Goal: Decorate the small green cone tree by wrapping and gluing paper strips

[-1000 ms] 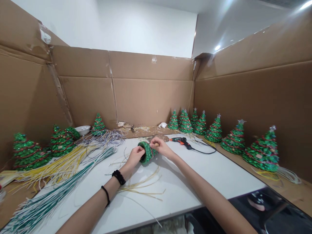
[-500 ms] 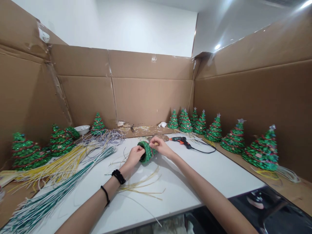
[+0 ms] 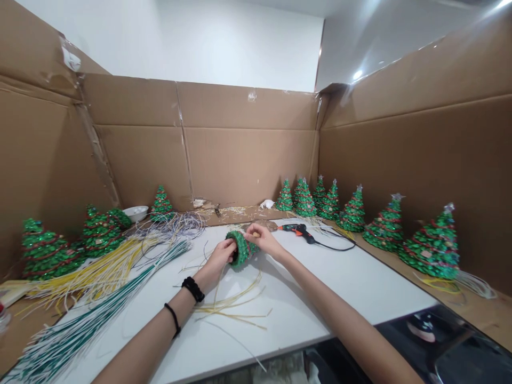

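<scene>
A small green Christmas tree lies tilted on its side above the white tabletop, its hollow dark base turned toward my left hand. My left hand is closed at the rim of that base, fingertips partly inside the opening. On the far side, my right hand pinches near the red garland on the tree's upper part; what sits between those fingertips is too small to make out. Loose yellow wires lie on the table just below the tree. Behind my right hand rests a black and orange glue gun with its cord.
Decorated trees line the right side and the left side. Bundles of green-white wires and yellow wires spread over the left. A white bowl stands at the back left. Cardboard walls enclose the table.
My left hand has shifted very slightly at the tree's base opening. The right hand and the tree stay almost where they were.
</scene>
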{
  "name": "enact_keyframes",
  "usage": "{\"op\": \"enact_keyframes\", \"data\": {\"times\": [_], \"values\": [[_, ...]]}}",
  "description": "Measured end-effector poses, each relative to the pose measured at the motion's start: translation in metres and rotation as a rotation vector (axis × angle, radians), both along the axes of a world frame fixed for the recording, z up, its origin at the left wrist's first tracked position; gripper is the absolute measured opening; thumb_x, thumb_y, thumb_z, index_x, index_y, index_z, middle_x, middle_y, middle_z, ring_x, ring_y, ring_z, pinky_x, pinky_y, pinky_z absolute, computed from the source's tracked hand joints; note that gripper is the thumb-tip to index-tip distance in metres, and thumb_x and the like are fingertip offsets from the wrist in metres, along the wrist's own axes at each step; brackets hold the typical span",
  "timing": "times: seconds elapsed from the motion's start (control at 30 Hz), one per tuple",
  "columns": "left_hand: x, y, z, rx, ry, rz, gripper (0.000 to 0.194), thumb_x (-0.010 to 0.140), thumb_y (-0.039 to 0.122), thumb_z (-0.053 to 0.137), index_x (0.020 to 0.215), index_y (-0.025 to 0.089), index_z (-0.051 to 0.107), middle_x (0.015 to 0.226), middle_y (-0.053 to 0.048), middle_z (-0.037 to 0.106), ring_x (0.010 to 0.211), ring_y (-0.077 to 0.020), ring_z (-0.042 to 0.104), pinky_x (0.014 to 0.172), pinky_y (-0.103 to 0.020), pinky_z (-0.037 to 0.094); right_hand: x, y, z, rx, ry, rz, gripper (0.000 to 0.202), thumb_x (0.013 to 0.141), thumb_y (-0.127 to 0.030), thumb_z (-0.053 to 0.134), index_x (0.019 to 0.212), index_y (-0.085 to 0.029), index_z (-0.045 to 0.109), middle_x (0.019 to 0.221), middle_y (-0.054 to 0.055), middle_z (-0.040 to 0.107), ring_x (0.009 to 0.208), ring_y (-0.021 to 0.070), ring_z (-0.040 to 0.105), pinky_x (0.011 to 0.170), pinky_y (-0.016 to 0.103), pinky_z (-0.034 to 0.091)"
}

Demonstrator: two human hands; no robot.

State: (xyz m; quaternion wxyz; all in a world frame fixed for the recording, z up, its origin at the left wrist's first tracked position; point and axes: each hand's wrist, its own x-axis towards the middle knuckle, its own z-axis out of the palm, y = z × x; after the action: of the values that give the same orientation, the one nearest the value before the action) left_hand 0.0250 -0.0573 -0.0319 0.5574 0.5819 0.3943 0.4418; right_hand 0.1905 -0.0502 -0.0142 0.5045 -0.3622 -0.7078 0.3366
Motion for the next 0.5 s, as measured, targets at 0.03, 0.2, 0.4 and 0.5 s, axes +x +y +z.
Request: {"op": "enact_keyframes", "data": {"times": [0.03, 0.2, 0.4, 0.5], "values": [[0.0, 0.001, 0.0, -0.006, -0.011, -0.016, 0.037, 0.061, 0.047, 0.067, 0.07, 0.014, 0.054, 0.057, 0.005, 0.043, 0.048, -0.0054, 0.031, 0.046, -0.02, 0.017, -0.001, 0.001, 0.0, 0.002, 0.004, -0.005, 0.042, 0.067, -0.06, 0.063, 0.066, -0.02, 0.048, 0.061, -0.004, 0.046, 0.059, 0.0117, 0.041, 0.055, 0.024, 0.034], [0.002, 0.002, -0.003, -0.02, -0.025, -0.052, 0.039, 0.059, 0.048, 0.071, 0.072, 0.013, 0.056, 0.057, 0.005, 0.044, 0.047, -0.005, 0.03, 0.046, -0.021, 0.016, -0.002, 0.005, -0.001, -0.004, 0.0, -0.011, 0.043, 0.064, -0.059, 0.066, 0.064, -0.019, 0.049, 0.06, -0.004, 0.045, 0.058, 0.0109, 0.039, 0.054, 0.024, 0.032], [0.004, 0.0, 0.0, -0.086, -0.055, -0.045, 0.037, 0.059, 0.044, 0.073, 0.069, 0.015, 0.052, 0.053, 0.007, 0.041, 0.044, -0.0043, 0.029, 0.045, -0.021, 0.014, 0.001, 0.01, -0.003, -0.071, 0.014, 0.042, 0.044, 0.062, -0.055, 0.07, 0.083, -0.018, 0.062, 0.059, -0.005, 0.045, 0.056, 0.0099, 0.039, 0.054, 0.024, 0.032], [0.004, -0.002, 0.002, -0.098, -0.08, -0.044, 0.036, 0.06, 0.042, 0.073, 0.066, 0.016, 0.048, 0.05, 0.009, 0.035, 0.041, -0.0035, 0.024, 0.044, -0.021, 0.011, 0.003, 0.012, -0.003, -0.069, -0.011, 0.075, 0.042, 0.064, -0.054, 0.069, 0.085, -0.017, 0.066, 0.067, -0.002, 0.053, 0.062, 0.0116, 0.045, 0.058, 0.025, 0.035]]}}
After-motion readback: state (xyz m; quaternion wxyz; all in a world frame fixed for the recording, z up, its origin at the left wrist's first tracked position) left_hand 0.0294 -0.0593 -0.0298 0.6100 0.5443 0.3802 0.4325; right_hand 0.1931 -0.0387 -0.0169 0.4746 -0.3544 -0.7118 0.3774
